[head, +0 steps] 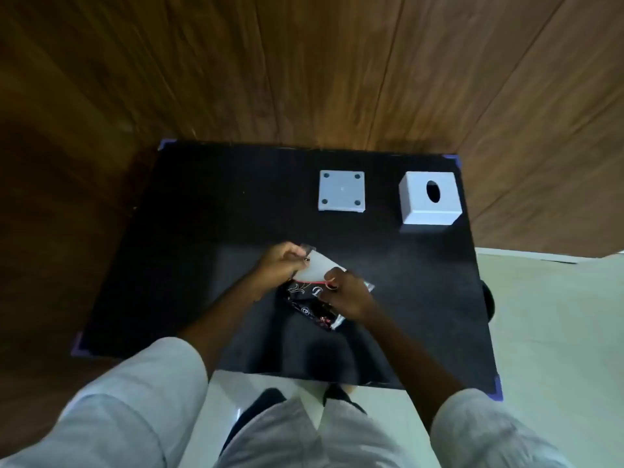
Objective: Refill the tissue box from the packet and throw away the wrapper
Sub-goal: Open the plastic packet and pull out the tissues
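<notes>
A black printed tissue packet (305, 304) lies near the middle of the black table (209, 238). White tissues (317, 269) stick out of its far end. My left hand (280, 263) pinches the far end of the packet's wrapper beside the tissues. My right hand (347, 295) presses on the packet and grips it by the tissues' near edge. At the back right stands the white tissue box cover (430, 202), its oval slot facing up. The box's flat white base (341, 190), with a dark dot in each corner, lies to its left.
Wooden wall panels rise behind the table and along its left side. Pale floor tiles (557, 332) lie to the right and in front. My shoes (341, 396) and light trousers show below the table's near edge. A dark round object (489, 300) sits by the right edge.
</notes>
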